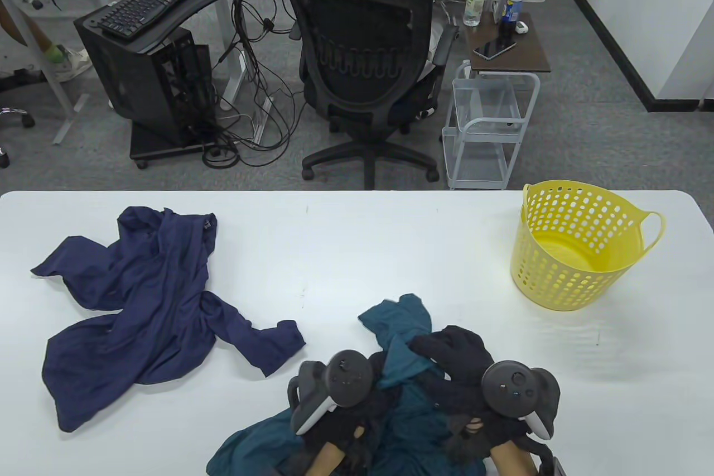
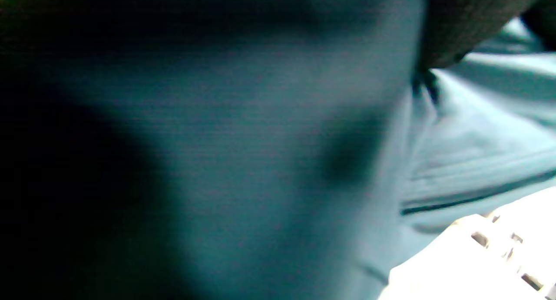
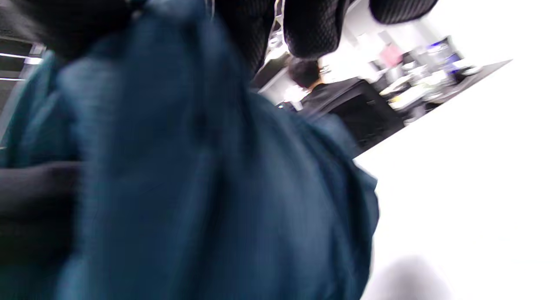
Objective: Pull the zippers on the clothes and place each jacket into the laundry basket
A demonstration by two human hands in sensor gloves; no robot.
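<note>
- Step in hand, as judged: the teal jacket [image 1: 404, 331] is being worked at the near edge of the table [image 1: 357, 230]; either its zipper is being closed or the bunched cloth is being gathered for the lift. No view shows the zipper pull, so which one cannot be told.
- To do it well: keep one hand anchoring the hem below the slider while the other draws the pull along a straightened track. Slack cloth beside the teeth can catch.
- For the transfer: gather sleeves and hem into one bundle first, so nothing trails over the table edge or hangs outside the rim.
- Right hand [image 1: 457, 356]: fingers curled over a raised fold of the teal jacket, gripping it; the right wrist view confirms gloved fingers closed on teal cloth.
- Left hand [image 1: 348, 414]: set down into the teal jacket just beside the right hand. The tracker hides its fingers and the left wrist view is a blur of teal, so its grip cannot be told.
- Laundry basket [image 1: 580, 244]: yellow, upright near the far right corner, well apart from the hands.
- Navy jacket [image 1: 145, 297]: spread loosely at the left side of the table, untouched.
</note>
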